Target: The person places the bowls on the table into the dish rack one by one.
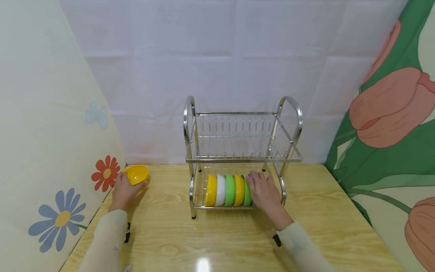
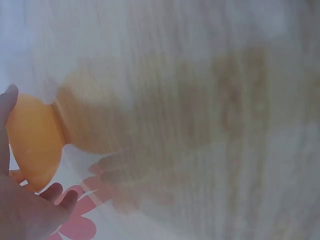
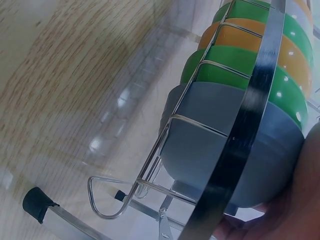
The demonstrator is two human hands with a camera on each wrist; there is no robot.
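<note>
My left hand [image 1: 123,193] holds a small yellow bowl [image 1: 138,173] at the table's back left corner, thumb and fingers at its sides. In the left wrist view, the orange-looking bowl [image 2: 36,137] sits low over the shiny tabletop. At the metal dish rack [image 1: 242,160], my right hand [image 1: 266,190] reaches under the upper tier and grips a blue-grey bowl [image 3: 200,157] on the lower shelf. That bowl is mostly hidden by the hand in the head view. Beside it, a green bowl [image 1: 247,193] stands on edge at the end of the row.
Along the lower shelf stand another yellow bowl [image 1: 239,190], a green bowl [image 1: 230,190], a white bowl [image 1: 220,190] and a yellow bowl [image 1: 211,190]. Curved side handles [image 1: 295,113] rise above the upper tier. Decorated walls flank the wood-grain table [image 1: 163,241].
</note>
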